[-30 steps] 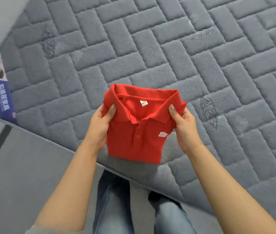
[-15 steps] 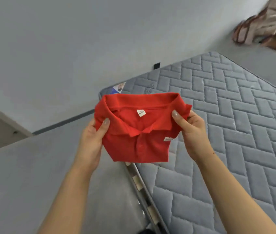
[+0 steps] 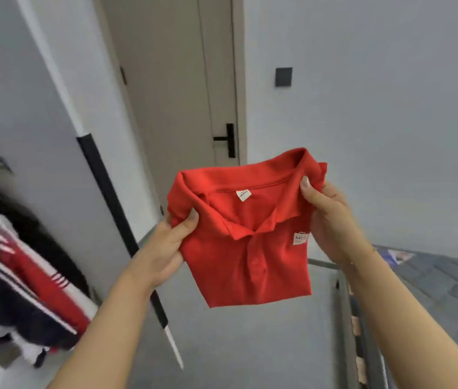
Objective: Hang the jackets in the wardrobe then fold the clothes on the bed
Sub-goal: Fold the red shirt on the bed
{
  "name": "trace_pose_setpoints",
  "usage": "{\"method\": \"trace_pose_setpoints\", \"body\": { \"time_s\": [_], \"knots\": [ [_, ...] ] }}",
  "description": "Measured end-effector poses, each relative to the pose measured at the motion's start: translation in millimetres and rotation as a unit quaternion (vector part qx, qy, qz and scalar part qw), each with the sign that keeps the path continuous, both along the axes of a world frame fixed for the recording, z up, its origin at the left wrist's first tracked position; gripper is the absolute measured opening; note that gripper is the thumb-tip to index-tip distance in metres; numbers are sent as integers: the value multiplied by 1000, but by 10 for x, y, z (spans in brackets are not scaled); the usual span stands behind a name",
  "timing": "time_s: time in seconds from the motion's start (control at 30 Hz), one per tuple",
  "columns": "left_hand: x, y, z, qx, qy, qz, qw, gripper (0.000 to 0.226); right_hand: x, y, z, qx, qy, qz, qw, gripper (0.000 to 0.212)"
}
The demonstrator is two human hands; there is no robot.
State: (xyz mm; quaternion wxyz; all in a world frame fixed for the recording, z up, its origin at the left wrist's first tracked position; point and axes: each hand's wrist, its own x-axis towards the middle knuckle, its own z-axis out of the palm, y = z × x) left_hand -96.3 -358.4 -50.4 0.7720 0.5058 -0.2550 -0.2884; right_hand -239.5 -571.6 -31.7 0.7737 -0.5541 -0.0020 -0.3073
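Red folded polo shirt (image 3: 246, 248) held aloft; left hand (image 3: 163, 248) and right hand (image 3: 331, 223) pinch its shoulders so the fold keeps.

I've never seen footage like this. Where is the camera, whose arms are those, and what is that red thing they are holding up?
There is no machine here. The camera sits on a person's head and looks forward and down, so the two bare arms reaching into the picture are that person's own. The left hand and the right hand each pinch one side of a folded red polo shirt, holding it in the air by its collar end, buttons facing the camera. Behind it is a closed door with a black handle. At the left, blurred clothes hang in a wardrobe. At the lower right is a corner of the grey quilted bed.
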Motion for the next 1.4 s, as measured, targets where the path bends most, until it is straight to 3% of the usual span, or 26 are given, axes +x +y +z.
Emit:
{"method": "trace_pose_setpoints", "body": {
  "time_s": [0.17,0.37,0.63,0.8,0.97,1.1,1.23,1.4],
  "knots": [
    [177,1114,467,-30,3,172,985,43,895,856,427,12,-42,142,989,20],
    [220,2011,1030,-46,-52,355,932,43,1783,1685,891,-23,-82,269,959,19],
    [309,2636,1695,-55,-136,529,836,35,2769,2505,1690,-81,-121,393,908,23],
    [520,3125,2150,-36,-179,587,789,21,3244,3159,2084,-62,-142,431,889,20],
    [897,3680,2636,-28,-213,634,743,33,3771,3926,2514,-62,-156,435,885,28],
    [1255,4256,3034,-19,-248,631,735,15,4203,4585,2936,-65,-180,422,886,18],
    [1683,4896,3443,-25,-286,622,729,11,4615,5268,3439,-71,-221,399,887,9],
    [2384,5750,4153,-4,-241,622,745,14,5275,6045,4132,-105,-229,369,895,16]
  ]
}}
